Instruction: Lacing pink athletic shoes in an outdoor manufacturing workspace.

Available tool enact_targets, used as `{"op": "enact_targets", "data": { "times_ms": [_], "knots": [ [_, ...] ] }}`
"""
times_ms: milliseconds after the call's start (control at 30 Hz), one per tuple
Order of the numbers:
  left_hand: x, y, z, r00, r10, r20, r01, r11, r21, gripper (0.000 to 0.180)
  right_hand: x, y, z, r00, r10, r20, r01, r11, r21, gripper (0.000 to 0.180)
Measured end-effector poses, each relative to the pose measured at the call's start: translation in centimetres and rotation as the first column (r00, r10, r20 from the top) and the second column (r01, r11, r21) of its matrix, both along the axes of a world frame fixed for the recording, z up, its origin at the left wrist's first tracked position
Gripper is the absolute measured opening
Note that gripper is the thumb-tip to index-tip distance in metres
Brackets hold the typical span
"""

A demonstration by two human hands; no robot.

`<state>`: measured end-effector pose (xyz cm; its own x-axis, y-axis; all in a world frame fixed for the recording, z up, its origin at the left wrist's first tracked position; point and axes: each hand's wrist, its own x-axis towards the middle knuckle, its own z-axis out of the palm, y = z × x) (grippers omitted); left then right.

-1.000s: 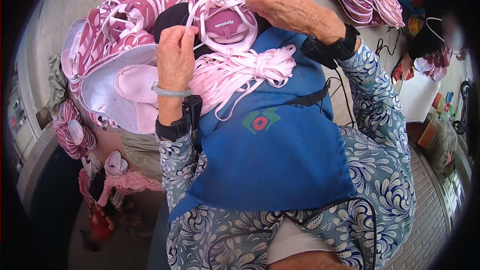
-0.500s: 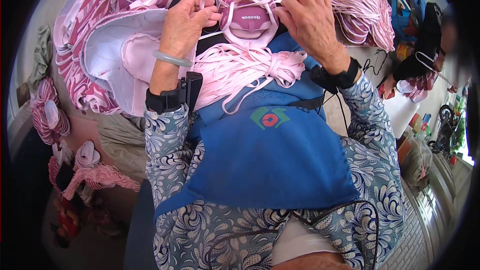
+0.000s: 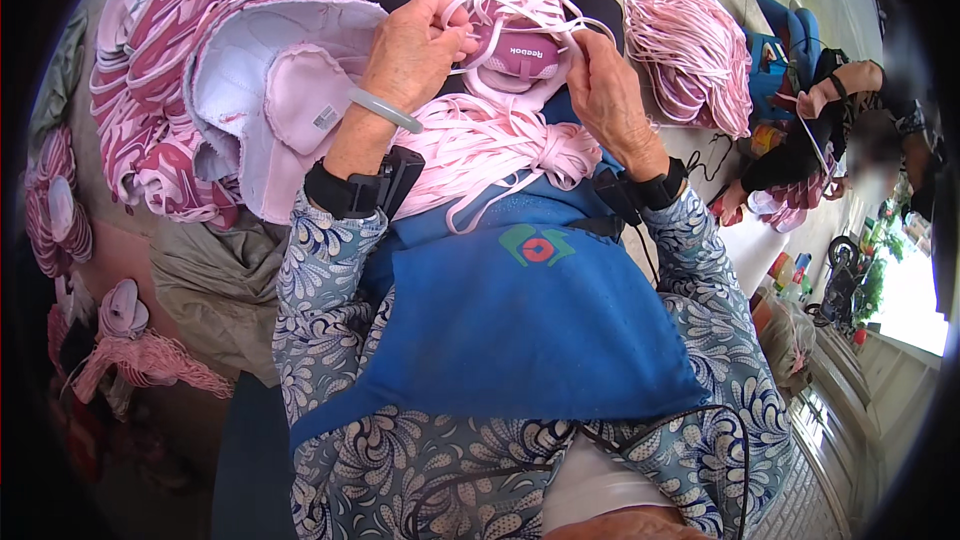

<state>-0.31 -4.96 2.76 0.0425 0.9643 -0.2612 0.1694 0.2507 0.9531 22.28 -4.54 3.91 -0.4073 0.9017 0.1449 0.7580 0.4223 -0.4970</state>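
Note:
A pink and dark-pink sneaker stands in front of me, its tongue and heel opening facing my body. A pale shoelace runs through its upper eyelets, with loose stretches curving out on both sides. To the left of the shoe, my left hand pinches the lace, which loops up beside the fingertips. My right hand is closed at the shoe's right collar, on the lace's other side; its fingertips are partly hidden. Just below the shoe, a tied bundle of pale pink laces rests on my blue apron.
A pile of pink sneakers and an upturned white-lined cap-like cloth piece lie at left. Another big heap of pink laces sits at upper right. Farther right, another person's hands work with laces beside a blue chair.
The view has shifted a little, and the shoe now sits slightly more tilted. My right hand has come lower and closer along the shoe's right side. My left hand keeps its pinch.

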Motion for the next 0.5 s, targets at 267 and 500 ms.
{"op": "enact_targets", "data": {
  "times_ms": [267,500],
  "knots": [
    [0.3,0.4,-1.7,0.998,0.042,-0.043,-0.038,0.995,0.09,0.01,-0.9,0.0,1.7,0.925,0.089,0.368,-0.183,0.956,0.229,0.021],
    [0.3,0.7,-2.5,0.994,0.085,-0.061,-0.08,0.993,0.088,0.012,-1.6,1.8,1.3,0.815,0.206,0.541,-0.426,0.847,0.318,0.013]
  ]
}}
